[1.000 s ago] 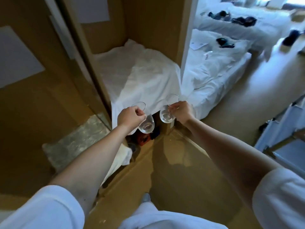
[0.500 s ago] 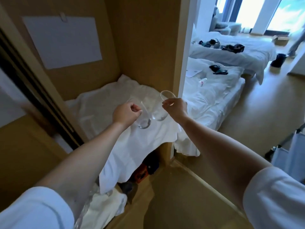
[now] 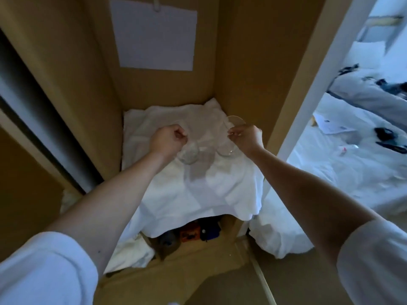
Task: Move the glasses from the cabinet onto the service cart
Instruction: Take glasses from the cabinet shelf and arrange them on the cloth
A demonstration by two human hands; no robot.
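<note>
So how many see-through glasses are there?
2. One clear drinking glass is held by the left hand, over the white cloth. The other clear glass is pinched by the right hand, beside it to the right. More may be hidden outside the view.

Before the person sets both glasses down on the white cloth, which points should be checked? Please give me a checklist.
1. Hold of the left hand on the left glass: ok.
2. Pinch of the right hand on the right glass, at its rim: ok.
3. Glasses apart from each other: ok.
4. Right glass apart from the cardboard wall: ok.
5. The white cloth flat below the glasses: not ok, wrinkled.
6. Firm surface under the cloth: cannot tell.
</note>
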